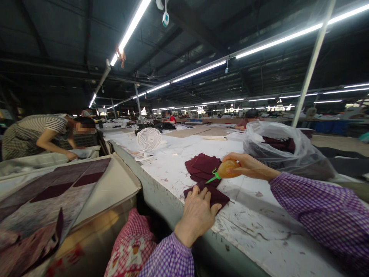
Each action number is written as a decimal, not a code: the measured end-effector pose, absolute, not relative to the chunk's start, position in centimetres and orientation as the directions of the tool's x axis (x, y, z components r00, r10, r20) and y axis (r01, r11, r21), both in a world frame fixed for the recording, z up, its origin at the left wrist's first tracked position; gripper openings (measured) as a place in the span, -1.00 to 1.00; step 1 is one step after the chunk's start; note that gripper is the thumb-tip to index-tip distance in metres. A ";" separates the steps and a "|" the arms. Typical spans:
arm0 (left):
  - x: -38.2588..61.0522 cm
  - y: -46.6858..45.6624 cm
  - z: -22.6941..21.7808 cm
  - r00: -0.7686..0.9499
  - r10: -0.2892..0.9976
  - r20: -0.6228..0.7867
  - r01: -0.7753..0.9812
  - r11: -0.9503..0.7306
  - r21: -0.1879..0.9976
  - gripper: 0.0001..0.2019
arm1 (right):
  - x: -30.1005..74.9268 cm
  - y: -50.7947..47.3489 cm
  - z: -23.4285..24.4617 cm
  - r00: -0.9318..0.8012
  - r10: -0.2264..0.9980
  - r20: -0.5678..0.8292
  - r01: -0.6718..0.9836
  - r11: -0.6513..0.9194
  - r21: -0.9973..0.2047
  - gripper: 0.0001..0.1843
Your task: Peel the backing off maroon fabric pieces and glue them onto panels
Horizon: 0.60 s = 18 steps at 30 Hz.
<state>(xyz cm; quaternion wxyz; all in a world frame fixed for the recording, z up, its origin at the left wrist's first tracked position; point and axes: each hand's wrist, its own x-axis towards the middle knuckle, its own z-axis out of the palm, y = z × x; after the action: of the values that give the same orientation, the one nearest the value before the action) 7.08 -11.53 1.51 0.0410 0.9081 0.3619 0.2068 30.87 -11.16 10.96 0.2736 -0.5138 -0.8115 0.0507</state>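
My right hand (238, 165) is closed around a glue bottle (225, 169) with amber contents and a green nozzle. The bottle is tipped so that its nozzle points down and left, close over a dark maroon fabric piece (219, 197). On that piece lies my left hand (198, 209), fingers spread flat near the table's front edge. Just beyond, more maroon fabric pieces (203, 163) overlap in a loose pile on the white table (173, 184). Whether the nozzle tip touches the cloth I cannot tell.
A small white fan (149, 139) stands at the table's left edge. To the right sits a clear plastic bag (282, 154) with maroon cloth inside. Left of the table, a bin (115, 184) carries fabric panels (72, 181). A person (46, 134) bends over another bin.
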 end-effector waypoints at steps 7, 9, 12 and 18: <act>7.1 -11.5 1.6 0.650 0.678 0.343 0.647 -0.730 0.218 -0.47 | 30.2 -11.4 11.4 -0.363 0.836 0.412 0.838 0.486 -0.247 -0.62; 7.1 -11.5 1.5 0.652 0.678 0.340 0.647 -0.731 0.215 -0.48 | 29.8 -11.5 11.5 -0.371 0.834 0.409 0.843 0.487 -0.228 -0.63; 7.1 -11.5 1.4 0.653 0.675 0.343 0.645 -0.734 0.216 -0.48 | 29.5 -11.5 11.4 -0.386 0.826 0.410 0.848 0.493 -0.195 -0.63; 7.1 -11.5 1.3 0.645 0.679 0.350 0.646 -0.729 0.225 -0.47 | 29.4 -11.1 10.7 -0.397 0.810 0.431 0.849 0.503 -0.164 -0.64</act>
<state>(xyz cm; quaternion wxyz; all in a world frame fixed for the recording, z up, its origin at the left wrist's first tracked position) 7.08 -11.49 1.34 0.0399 0.9060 0.3656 0.2093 29.39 -11.06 10.70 0.2339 -0.4968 -0.8348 -0.0412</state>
